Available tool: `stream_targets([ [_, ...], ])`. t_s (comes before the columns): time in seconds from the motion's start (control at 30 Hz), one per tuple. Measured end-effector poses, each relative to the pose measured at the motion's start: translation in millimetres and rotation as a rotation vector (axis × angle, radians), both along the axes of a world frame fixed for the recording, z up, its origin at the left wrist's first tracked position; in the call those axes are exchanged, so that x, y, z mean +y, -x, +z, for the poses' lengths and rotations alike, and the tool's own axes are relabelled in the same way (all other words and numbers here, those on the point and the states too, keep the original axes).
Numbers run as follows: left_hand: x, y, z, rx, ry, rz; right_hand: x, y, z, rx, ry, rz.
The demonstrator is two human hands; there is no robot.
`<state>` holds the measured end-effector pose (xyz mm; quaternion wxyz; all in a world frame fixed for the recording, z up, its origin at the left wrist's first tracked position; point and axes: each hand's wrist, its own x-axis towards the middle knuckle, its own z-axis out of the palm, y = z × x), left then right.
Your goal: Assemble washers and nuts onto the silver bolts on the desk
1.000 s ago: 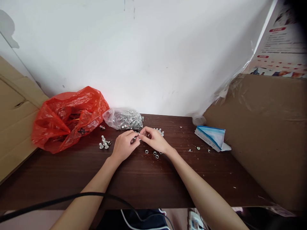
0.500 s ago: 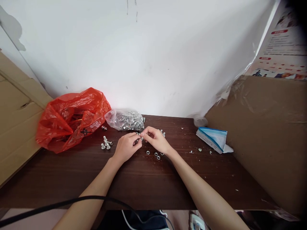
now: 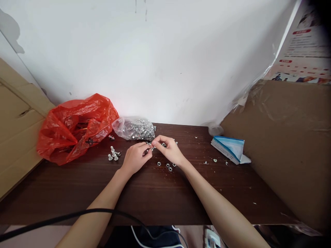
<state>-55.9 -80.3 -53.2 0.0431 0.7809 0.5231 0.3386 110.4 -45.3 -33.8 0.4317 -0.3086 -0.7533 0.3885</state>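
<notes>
My left hand and my right hand meet over the middle of the table, fingertips pinched together. Between the fingertips is a small silvery metal piece, mostly covered, so its exact kind is hidden. Several loose hex nuts lie on the wood just below my right hand. More small metal parts show behind its fingers. To the left of my left hand, several bolts stand and lie in a little group.
Behind my hands a clear plastic bag of metal parts leans near the wall. A red plastic bag sits at left, and a blue-and-white packet at right. Cardboard borders the right side. A black cable crosses in front.
The whole view has shifted very slightly. Both hands keep the same pinch at the same spot, with only a small movement of the right fingers.
</notes>
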Motion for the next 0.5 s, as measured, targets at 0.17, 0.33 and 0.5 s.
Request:
stream_targets([
  [0.17, 0.1, -0.2, 0.4, -0.016, 0.013, 0.0, 2.4, 0.6, -3.9, 0.001, 0.01, -0.105],
  [0.33, -0.2, -0.2, 0.5, -0.003, 0.002, 0.008, 2.6, 0.7, -5.2, -0.235, -0.067, -0.164],
  [0.5, 0.2, 0.7, 0.7, 0.002, 0.017, 0.003, 2.2, 0.3, -4.4, -0.246, -0.088, -0.148],
])
